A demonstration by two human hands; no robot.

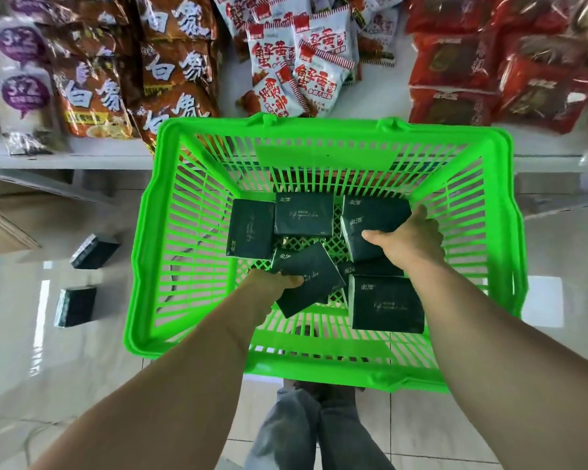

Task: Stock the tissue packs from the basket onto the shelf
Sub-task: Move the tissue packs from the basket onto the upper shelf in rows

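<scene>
A bright green plastic basket (pixel 150 239) stands in front of me and holds several dark green tissue packs. My left hand (pixel 272 284) grips one tilted pack (pixel 314 278) near the basket's middle. My right hand (pixel 409 240) holds another pack (pixel 364 228) at the right, thumb on top and fingers curled round its far edge. More packs lie loose in the basket: two at the back (pixel 302 215) and one at the front right (pixel 387 307). Two further packs (pixel 94 251) sit on a lower shelf at the left.
A white shelf (pixel 65 161) behind the basket carries brown noodle bags (pixel 92 100), white and red snack bags (pixel 302 62) and red bags (pixel 472 79). Purple-labelled bags (pixel 21 93) stand at far left. Below are my legs (pixel 319 432) and a tiled floor.
</scene>
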